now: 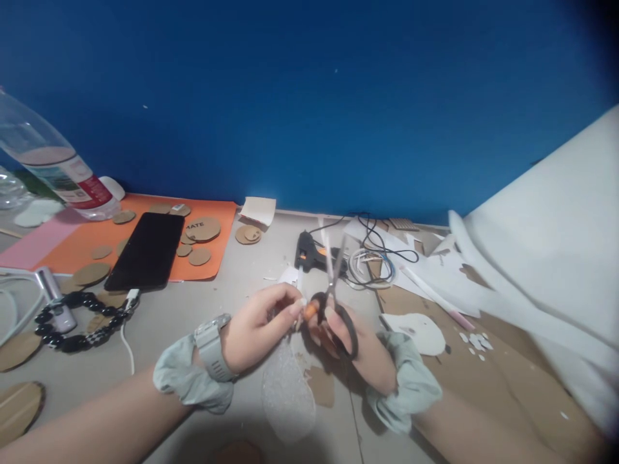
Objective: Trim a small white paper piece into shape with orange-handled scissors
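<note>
My right hand (341,332) has its fingers through the handles of a pair of scissors (331,283), whose blades point away from me and stand apart. Close beside it, my left hand (264,322) is closed, thumb against finger, on something too small and blurred to name. A small orange piece (312,310) shows between the two hands; which hand bears it I cannot tell. Just beyond the hands lies a black and orange hot glue gun (314,251). Below them is a whitish, translucent rounded sheet (289,393) near a brown cardboard scrap (320,386).
At left, a black phone (145,251) and cardboard discs (203,229) lie on orange paper (213,264), near a bottle (62,167) and a beaded bracelet (80,348). At right are coiled cables (371,267), a white cutout (418,332), white scraps (478,341) and a large white object (556,238).
</note>
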`<state>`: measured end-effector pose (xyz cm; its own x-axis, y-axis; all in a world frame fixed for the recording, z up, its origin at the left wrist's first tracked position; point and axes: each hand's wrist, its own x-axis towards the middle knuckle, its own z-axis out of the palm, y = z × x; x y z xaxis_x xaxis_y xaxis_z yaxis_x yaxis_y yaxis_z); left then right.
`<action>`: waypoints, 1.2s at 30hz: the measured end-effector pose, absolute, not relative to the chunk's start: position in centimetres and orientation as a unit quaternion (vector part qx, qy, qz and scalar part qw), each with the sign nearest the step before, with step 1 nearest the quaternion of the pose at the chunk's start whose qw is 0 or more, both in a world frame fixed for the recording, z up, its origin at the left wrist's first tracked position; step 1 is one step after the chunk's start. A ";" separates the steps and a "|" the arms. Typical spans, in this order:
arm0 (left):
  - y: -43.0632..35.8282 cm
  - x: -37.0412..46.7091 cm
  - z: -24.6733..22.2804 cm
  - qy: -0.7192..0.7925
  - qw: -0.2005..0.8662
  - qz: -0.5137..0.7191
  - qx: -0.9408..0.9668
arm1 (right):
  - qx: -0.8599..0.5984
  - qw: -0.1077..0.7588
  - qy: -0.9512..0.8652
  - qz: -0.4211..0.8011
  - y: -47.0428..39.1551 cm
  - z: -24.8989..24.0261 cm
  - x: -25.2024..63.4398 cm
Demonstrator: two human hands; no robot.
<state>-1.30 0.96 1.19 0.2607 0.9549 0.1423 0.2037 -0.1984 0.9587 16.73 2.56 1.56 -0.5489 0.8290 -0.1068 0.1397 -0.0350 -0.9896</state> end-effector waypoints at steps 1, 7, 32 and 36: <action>0.9 -1.3 1.2 0.445 0.448 0.433 0.643 | -0.361 0.269 -0.647 0.615 2.6 1.6 16.8; 0.8 -1.3 1.1 0.447 0.430 0.493 0.610 | -0.312 0.176 -0.730 0.582 3.2 1.8 17.1; 0.8 -1.3 0.9 0.454 0.404 0.464 0.645 | -0.316 0.159 -0.778 0.519 3.2 1.8 17.0; 0.8 -1.3 0.9 0.454 0.405 0.466 0.643 | -0.319 0.165 -0.778 0.515 3.1 1.8 17.0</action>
<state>-1.27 0.82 0.91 0.1547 0.9604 0.2317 0.2070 -0.2608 0.9429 17.00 3.14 1.80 -0.7418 0.6668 -0.0708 0.3262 0.2665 -0.9070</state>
